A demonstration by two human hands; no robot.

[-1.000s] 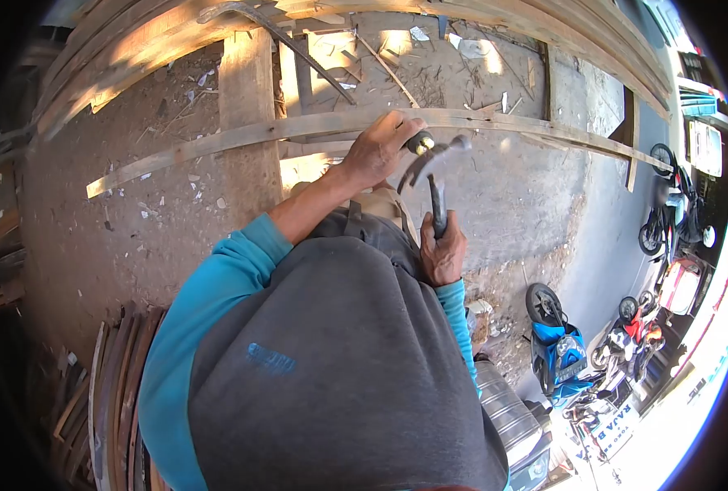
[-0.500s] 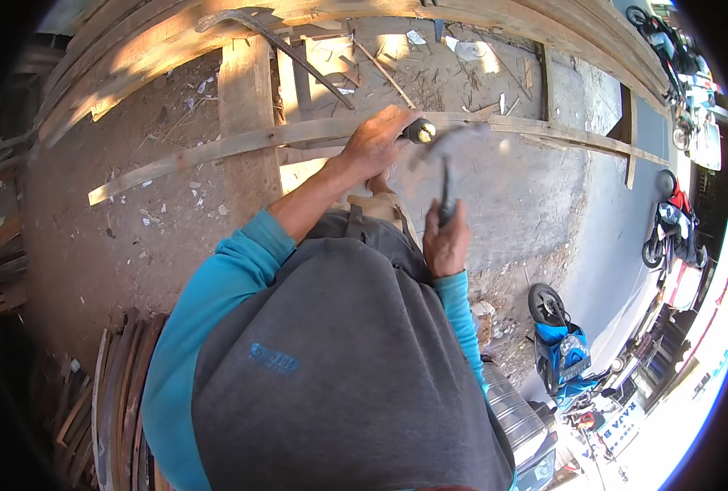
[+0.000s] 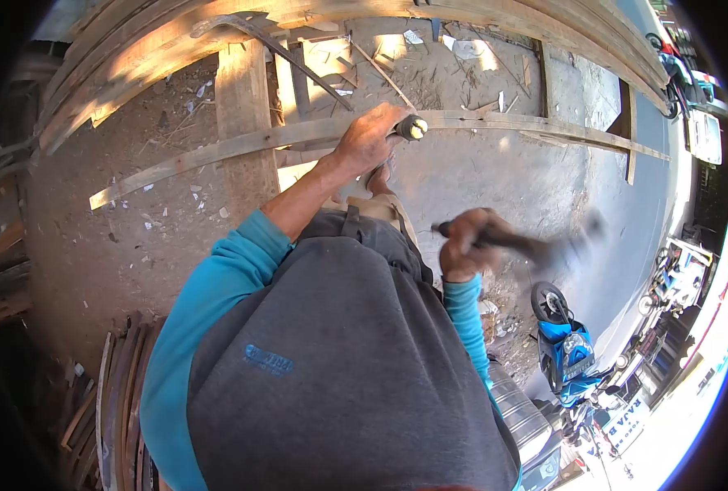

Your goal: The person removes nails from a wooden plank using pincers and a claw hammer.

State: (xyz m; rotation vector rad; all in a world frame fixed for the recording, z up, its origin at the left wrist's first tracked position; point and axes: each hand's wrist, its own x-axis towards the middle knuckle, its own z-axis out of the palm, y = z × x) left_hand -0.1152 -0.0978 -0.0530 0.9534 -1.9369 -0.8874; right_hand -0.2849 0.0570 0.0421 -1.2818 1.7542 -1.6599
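Note:
My left hand (image 3: 372, 137) is closed around a dark, short tool with a yellowish end (image 3: 413, 128), whose far part is hidden. It is at a long narrow wooden strip (image 3: 208, 152) that runs across the view over the ground. Lower and to the right, my right hand (image 3: 472, 245) grips the dark handle of a hammer (image 3: 511, 240). The hammer points to the right, and its head is smeared by motion, well apart from the tool in my left hand.
Long wooden beams (image 3: 331, 11) run across the top, with a curved metal bar (image 3: 290, 57) near them. A wide plank (image 3: 245, 106) lies under the strip. Stacked boards (image 3: 122, 401) stand at lower left. A blue motorbike (image 3: 567, 348) is parked at lower right.
The hammer has swung away from the tool in my left hand, out to the right and down, with my right hand turned. My left hand has barely moved.

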